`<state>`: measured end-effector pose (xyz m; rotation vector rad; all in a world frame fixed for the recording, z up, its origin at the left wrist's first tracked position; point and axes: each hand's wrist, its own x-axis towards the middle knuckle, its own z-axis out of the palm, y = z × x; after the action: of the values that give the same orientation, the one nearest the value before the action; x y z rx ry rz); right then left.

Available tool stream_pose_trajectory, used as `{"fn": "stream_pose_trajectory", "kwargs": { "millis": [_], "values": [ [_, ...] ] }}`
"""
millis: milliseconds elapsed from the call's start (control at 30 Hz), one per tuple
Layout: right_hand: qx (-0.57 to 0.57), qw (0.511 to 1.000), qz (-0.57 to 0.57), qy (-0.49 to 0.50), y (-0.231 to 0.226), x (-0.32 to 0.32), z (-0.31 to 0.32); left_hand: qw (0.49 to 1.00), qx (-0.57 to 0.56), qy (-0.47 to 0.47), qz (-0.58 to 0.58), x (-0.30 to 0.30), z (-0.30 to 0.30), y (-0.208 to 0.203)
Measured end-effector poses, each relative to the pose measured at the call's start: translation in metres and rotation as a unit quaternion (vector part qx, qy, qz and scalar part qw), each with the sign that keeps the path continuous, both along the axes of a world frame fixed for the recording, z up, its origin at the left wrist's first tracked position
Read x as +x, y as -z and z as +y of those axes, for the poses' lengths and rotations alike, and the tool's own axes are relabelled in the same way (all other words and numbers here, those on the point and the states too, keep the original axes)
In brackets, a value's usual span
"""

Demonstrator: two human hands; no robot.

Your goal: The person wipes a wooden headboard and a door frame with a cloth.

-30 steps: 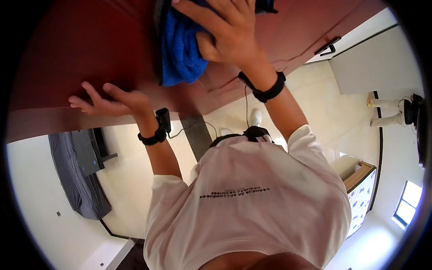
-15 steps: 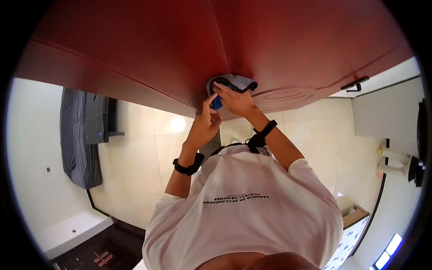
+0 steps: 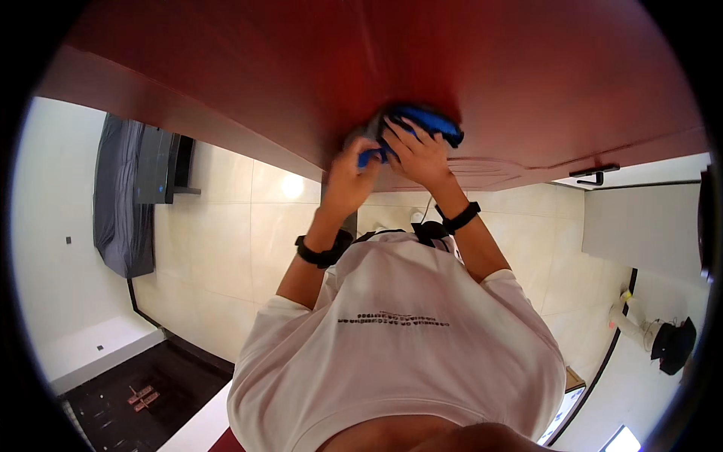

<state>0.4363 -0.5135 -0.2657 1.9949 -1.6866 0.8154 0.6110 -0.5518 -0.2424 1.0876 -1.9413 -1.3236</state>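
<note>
One cloth (image 3: 434, 120) apparently stretches lengthwise left to right.

A white short-sleeved cotton T-shirt (image 3: 392, 361), filling the lower middle of the frame, bears a small block of black print (image 3: 393, 320) across its chest. The print stands upside down in the picture, in a few short lines of capital letters that follow the bend of the cloth; the thinnest line is too small to read. At the left of the frame, a dark grey boxy piece of furniture (image 3: 153, 162) carries a tiny light-blue mark (image 3: 160, 190), too small to make out. In the lower left, a glossy dark brown flat surface (image 3: 188, 369) shows a reddish-brown blocky figure (image 3: 143, 397); whether it is lettering cannot be told.
</note>
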Motion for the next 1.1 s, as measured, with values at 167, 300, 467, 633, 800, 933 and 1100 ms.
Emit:
{"fn": "stream_pose_trajectory", "kwargs": {
  "millis": [167, 300, 467, 633, 800, 933, 1100],
  "values": [
    [0.143, 0.988, 0.056, -0.007, 0.048, -0.011, 0.005, 0.981, -0.164, 0.036, -0.092, -0.011, 0.011, 0.057],
    [0.063, 0.996, 0.055, 0.005, -0.02, -0.008, -0.016, 0.987, -0.135, 0.05, -0.069, -0.005, -0.008, 0.005],
    [0.004, 1.0, -0.016, 0.025, -0.064, 0.006, -0.036, 0.988, -0.151, -0.005, 0.005, -0.002, -0.023, -0.043],
    [0.113, 0.99, 0.078, -0.03, -0.014, -0.001, -0.011, 0.992, -0.117, -0.053, -0.007, 0.02, -0.02, 0.023],
    [0.302, 0.934, 0.109, -0.153, 0.049, 0.004, 0.014, 0.972, -0.036, -0.15, -0.176, 0.043, -0.012, 0.093],
    [0.27, 0.937, 0.002, -0.224, 0.025, 0.008, 0.022, 0.962, -0.077, -0.193, -0.177, 0.04, 0.009, 0.059],
    [0.08, 0.96, -0.089, -0.255, -0.027, 0.004, 0.037, 0.889, -0.3, -0.313, -0.149, 0.025, 0.039, -0.013]
  ]
}}
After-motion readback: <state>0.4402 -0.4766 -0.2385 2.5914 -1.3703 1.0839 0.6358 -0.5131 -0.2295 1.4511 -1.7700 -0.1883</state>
